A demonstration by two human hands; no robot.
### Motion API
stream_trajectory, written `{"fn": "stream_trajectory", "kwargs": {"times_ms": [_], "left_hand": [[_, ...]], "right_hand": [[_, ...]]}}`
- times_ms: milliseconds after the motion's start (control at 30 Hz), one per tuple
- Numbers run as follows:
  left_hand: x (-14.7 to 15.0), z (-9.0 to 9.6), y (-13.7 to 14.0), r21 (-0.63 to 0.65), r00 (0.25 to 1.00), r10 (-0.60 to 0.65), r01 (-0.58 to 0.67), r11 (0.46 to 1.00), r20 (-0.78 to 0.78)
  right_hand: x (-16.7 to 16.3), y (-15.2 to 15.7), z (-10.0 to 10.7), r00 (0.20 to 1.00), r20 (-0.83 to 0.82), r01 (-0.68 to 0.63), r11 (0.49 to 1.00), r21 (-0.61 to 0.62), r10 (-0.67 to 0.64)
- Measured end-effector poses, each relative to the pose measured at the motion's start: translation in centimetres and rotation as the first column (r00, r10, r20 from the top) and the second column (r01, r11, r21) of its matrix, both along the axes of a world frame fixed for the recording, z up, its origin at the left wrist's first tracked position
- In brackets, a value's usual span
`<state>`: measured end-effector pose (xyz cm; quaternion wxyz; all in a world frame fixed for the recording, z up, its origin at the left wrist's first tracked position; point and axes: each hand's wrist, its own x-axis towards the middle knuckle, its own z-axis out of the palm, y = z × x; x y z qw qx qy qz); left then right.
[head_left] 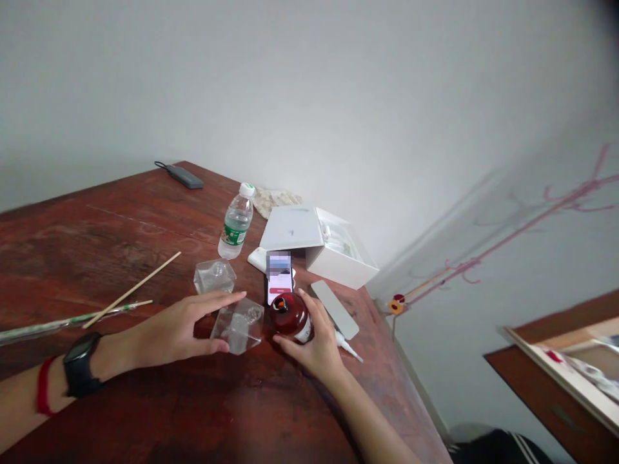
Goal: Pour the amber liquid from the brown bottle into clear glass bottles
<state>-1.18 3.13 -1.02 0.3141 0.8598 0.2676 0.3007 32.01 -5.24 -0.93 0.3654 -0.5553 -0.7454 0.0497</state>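
Note:
My right hand (322,341) is wrapped around a brown bottle (296,316) with a white label, standing upright on the table. Its neck looks uncapped, with a spot of orange at the mouth. To the left, my left hand (186,325) has thumb and forefinger spread around the near side of a clear angular plastic container (239,327); whether they touch it I cannot tell. A second clear container (214,276) sits just behind. A phone (279,280) with a lit screen lies directly beyond the brown bottle.
A water bottle (236,222) stands behind the containers, near an open white box (341,258). A grey flat piece (334,309) and a white nozzle-tipped item (348,347) lie right. Wooden sticks (133,289) lie left, a dark grey device (181,175) at the back. The wooden table (217,406) meets the wall.

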Motion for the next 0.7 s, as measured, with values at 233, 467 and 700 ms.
{"fn": "stream_trajectory", "kwargs": {"times_ms": [233, 467, 700], "left_hand": [[0.0, 0.6, -0.3, 0.005, 1.000, -0.003, 0.003, 1.000, -0.007], [-0.2, 0.2, -0.4, 0.015, 0.999, 0.004, -0.003, 1.000, -0.034], [-0.2, 0.6, -0.4, 0.005, 1.000, -0.008, 0.008, 1.000, -0.029]], "right_hand": [[0.6, 0.1, -0.9, 0.995, -0.086, 0.051, 0.999, -0.017, -0.052], [1.3, 0.6, -1.8, 0.983, -0.171, 0.055, 0.998, -0.032, -0.059], [1.7, 0.8, -2.0, 0.988, -0.152, 0.031, 0.999, -0.013, -0.033]]}}
